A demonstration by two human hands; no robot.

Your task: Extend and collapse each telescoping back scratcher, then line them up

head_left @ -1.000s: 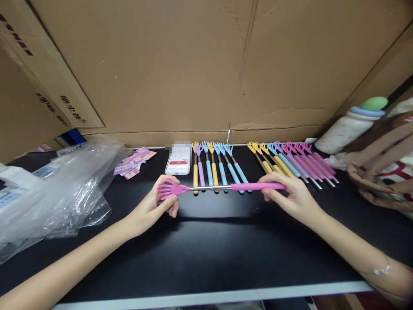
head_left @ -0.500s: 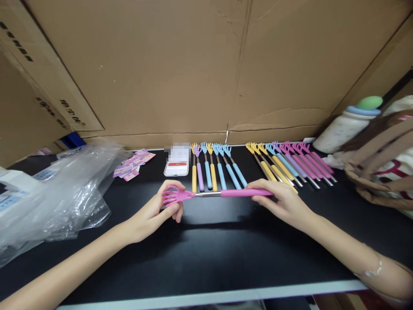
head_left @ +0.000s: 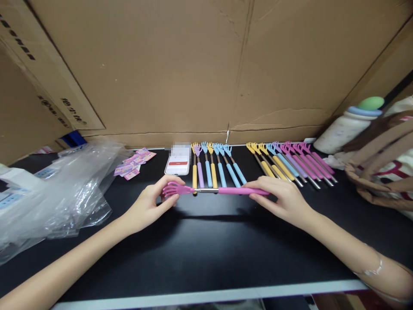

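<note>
A pink telescopic back scratcher (head_left: pixel 222 190) is held level above the black table (head_left: pixel 206 249). My left hand (head_left: pixel 151 202) pinches its claw head, and my right hand (head_left: pixel 280 200) grips its pink handle. A short stretch of bare metal rod shows between the two hands. Just behind it lie two rows of back scratchers: a middle group (head_left: pixel 214 168) in yellow, purple and blue, and a right group (head_left: pixel 290 161) in yellow, blue, purple and pink, claws pointing to the cardboard wall.
A phone (head_left: pixel 177 165) lies left of the rows, beside small pink cards (head_left: pixel 134 163). Crumpled clear plastic bags (head_left: pixel 54 189) cover the left side. A white bottle (head_left: pixel 350 125) and a woven basket (head_left: pixel 380 168) stand at the right. Cardboard (head_left: pixel 206 64) walls the back.
The scratcher has grown shorter: the handle has slid left toward the claw head and less metal rod shows. Both hands stay on it, closer together.
</note>
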